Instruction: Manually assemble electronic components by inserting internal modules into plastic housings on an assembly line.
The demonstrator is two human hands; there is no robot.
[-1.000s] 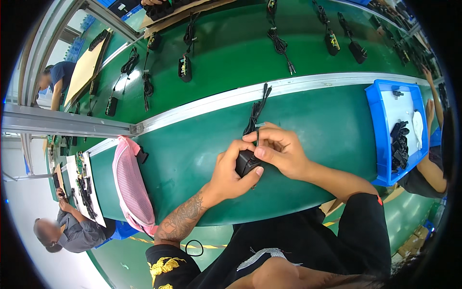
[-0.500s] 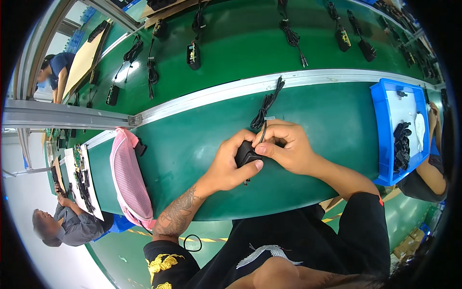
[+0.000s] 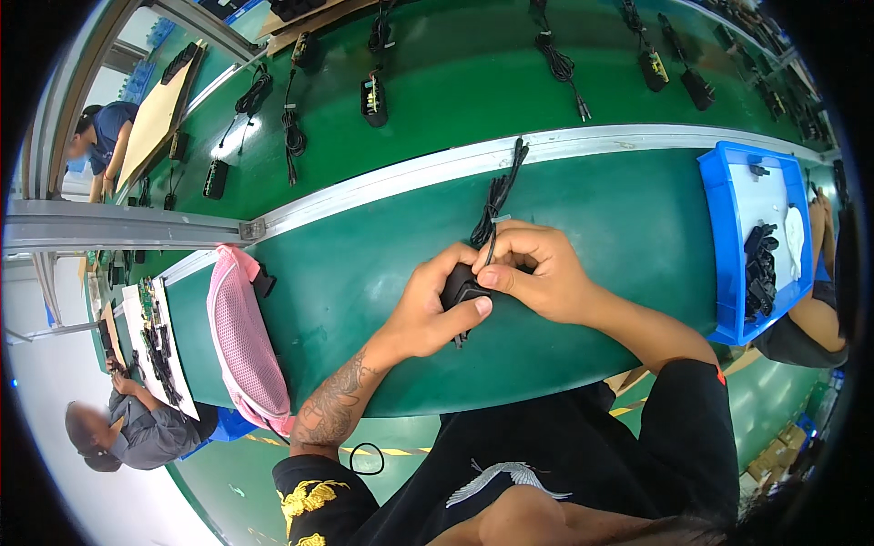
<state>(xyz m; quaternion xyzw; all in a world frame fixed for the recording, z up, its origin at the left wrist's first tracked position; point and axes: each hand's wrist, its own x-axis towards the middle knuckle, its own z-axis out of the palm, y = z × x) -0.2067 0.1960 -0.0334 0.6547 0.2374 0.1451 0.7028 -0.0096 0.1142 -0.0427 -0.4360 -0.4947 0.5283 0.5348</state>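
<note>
"On the long, smooth green bench (image 3: 364, 282), what are the hands doing?"

"The left hand (image 3: 424, 305) wraps around a small, black, hard-plastic box (image 3: 462, 288) near the bench's middle, thumb along its near side. The right hand (image 3: 549, 273) pinches a thin black flexible cord (image 3: 493, 244) between thumb and forefinger, close against the box. Beyond, the cord leads to a bundled black cable coil (image 3: 492, 202), stretching toward a pale metal rail (image 3: 619, 138)."

"Which step does that look like?"

"Probably guiding or seating the cord where it meets the box. The fingers hide the joint, so I cannot tell whether it is secure."

"What does the next move call for?"

"A steady left grip, I judge, and a light right pinch that keeps strain off the joint."

"And around them?"

"A pink mesh fabric bag (image 3: 238, 341) lies to the left; a blue rectangular plastic tray (image 3: 726, 255) holding small black parts (image 3: 760, 273) sits to the right, both well apart from the hands."
</note>
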